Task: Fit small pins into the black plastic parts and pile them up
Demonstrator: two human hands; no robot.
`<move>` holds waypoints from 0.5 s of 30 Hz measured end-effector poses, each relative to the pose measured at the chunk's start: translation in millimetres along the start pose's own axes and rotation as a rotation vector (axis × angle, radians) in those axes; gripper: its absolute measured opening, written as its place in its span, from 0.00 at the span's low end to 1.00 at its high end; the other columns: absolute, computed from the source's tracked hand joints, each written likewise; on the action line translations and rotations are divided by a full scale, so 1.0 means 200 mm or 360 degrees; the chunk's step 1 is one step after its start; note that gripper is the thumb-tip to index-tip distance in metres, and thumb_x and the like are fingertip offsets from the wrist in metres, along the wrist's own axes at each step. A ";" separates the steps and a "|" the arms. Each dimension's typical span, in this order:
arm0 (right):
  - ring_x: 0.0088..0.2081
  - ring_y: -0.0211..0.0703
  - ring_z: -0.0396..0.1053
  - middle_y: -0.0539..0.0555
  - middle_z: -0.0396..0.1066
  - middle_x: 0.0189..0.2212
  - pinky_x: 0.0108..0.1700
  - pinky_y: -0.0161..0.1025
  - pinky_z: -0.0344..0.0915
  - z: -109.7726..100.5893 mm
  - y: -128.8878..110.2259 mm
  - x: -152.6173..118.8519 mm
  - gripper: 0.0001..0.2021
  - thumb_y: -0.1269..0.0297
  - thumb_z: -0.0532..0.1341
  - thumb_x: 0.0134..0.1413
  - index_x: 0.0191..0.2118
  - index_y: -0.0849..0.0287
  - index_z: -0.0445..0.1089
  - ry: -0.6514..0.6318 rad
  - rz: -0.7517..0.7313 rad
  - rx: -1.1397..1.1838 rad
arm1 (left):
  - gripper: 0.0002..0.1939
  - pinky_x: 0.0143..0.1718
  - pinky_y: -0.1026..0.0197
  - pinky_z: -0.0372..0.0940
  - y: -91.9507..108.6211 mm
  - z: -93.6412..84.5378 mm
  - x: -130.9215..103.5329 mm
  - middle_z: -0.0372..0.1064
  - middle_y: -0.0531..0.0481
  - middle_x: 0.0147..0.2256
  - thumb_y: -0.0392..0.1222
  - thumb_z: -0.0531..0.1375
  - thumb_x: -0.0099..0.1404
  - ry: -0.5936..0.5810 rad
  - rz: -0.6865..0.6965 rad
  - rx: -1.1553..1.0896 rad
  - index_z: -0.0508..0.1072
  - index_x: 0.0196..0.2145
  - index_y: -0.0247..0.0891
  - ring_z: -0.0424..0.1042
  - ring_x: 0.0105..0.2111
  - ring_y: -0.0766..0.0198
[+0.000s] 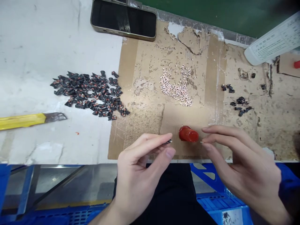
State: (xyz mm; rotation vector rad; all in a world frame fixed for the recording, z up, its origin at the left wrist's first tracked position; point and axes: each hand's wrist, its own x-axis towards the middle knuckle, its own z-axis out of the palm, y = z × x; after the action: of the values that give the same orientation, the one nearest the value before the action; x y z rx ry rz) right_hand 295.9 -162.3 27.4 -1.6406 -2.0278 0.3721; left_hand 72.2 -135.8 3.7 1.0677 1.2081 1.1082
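Between thumb and fingers, my left hand (142, 168) pinches a small black part (168, 141) at the table's near edge. My right hand (243, 168) is closed at the fingertips on a tiny pale piece (201, 142), too small to name. A red cylindrical cup-like piece (188, 134) stands on the cardboard between my two hands, touched by neither. Farther back lies a scattered heap of tiny pinkish-white pieces (178, 90). To the left is a larger pile of small black parts with orange-red bits (89, 90).
A yellow utility knife (30, 120) lies at left, blade pointing right. At the back is a smartphone (124, 20). A white bottle (274, 39) leans in at back right. Several black parts (241, 101) lie on the worn cardboard (145, 118). Blue crates (225, 203) are below the table edge.
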 end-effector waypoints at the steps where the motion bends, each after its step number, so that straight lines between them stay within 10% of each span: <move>1: 0.47 0.47 0.80 0.54 0.79 0.47 0.50 0.43 0.77 0.00 -0.01 0.00 0.09 0.75 0.66 0.64 0.43 0.52 0.75 0.0032 0.0126 0.0118 | 0.16 0.31 0.76 0.76 0.01 0.02 0.00 0.83 0.52 0.33 0.26 0.67 0.64 -0.0041 -0.0010 -0.0025 0.89 0.41 0.46 0.81 0.29 0.70; 8: 0.46 0.43 0.79 0.52 0.78 0.44 0.44 0.36 0.77 0.00 -0.06 -0.03 0.08 0.73 0.64 0.67 0.41 0.51 0.76 0.0165 0.0503 0.0638 | 0.12 0.30 0.74 0.78 0.01 0.15 -0.01 0.82 0.53 0.30 0.25 0.68 0.63 -0.0159 -0.0255 -0.0373 0.88 0.37 0.40 0.83 0.25 0.68; 15: 0.48 0.48 0.78 0.55 0.79 0.49 0.52 0.45 0.76 0.07 0.02 -0.05 0.13 0.78 0.67 0.62 0.47 0.52 0.75 0.0159 0.0058 0.0019 | 0.13 0.30 0.79 0.77 0.00 0.12 0.00 0.84 0.56 0.30 0.24 0.69 0.60 0.0017 -0.0234 -0.0243 0.87 0.33 0.42 0.83 0.25 0.70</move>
State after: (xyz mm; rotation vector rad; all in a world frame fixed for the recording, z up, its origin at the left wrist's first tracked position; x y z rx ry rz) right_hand 293.6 -169.1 11.0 -1.6575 -1.9213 0.3084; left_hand 96.8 -136.8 4.6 0.8446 1.1713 1.0742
